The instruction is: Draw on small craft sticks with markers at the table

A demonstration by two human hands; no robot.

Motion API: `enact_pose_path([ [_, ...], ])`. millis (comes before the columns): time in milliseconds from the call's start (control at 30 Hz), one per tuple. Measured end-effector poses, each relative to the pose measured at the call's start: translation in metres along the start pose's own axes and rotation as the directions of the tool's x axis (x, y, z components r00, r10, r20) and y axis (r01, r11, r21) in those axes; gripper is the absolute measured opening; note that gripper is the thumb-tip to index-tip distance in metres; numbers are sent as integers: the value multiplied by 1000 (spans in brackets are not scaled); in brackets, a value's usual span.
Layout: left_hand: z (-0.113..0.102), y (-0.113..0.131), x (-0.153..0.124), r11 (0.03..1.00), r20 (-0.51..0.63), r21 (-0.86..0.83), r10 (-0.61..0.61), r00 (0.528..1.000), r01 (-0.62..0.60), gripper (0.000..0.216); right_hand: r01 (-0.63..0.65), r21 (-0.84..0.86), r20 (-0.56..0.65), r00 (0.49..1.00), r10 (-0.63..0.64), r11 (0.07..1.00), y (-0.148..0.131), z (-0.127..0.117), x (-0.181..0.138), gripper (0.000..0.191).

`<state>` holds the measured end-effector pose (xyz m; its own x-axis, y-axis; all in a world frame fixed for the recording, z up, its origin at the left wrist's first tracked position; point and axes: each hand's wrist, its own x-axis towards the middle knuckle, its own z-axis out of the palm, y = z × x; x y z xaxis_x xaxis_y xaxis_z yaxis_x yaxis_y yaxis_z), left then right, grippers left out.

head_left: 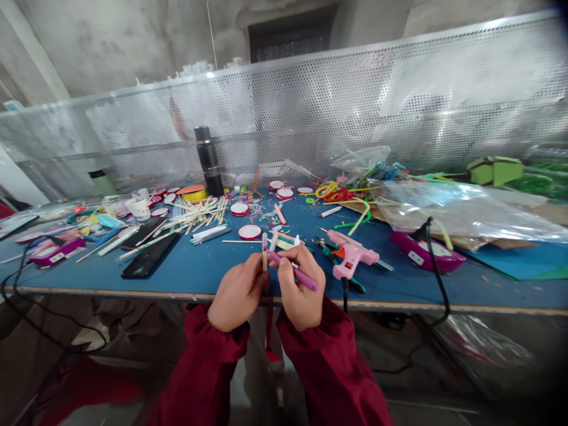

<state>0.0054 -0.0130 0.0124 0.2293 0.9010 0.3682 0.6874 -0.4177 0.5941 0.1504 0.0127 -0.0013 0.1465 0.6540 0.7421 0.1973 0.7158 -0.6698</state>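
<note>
My left hand [237, 293] is closed on a small upright craft stick [265, 251], pinched between thumb and fingers at the front edge of the blue table [199, 272]. My right hand [300, 290] grips a purple pen [295, 273] like a writing tool, with its tip touching the stick. Both hands meet just above the table's near edge. Dark red sleeves cover both forearms.
A pink glue gun [352, 255] lies right of my hands, its black cord hanging over the edge. A black phone [151, 255] lies to the left. Loose sticks, red round lids, a black flask [208, 161], plastic bags and a purple device [421, 251] crowd the table. A perforated metal screen stands behind.
</note>
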Motion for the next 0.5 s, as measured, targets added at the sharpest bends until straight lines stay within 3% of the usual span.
enact_pose_path([
  [500,4,0,0,1000,-51,8,-24,998,24,14,17,-43,0,1000,-17,999,-1,0,0,13],
])
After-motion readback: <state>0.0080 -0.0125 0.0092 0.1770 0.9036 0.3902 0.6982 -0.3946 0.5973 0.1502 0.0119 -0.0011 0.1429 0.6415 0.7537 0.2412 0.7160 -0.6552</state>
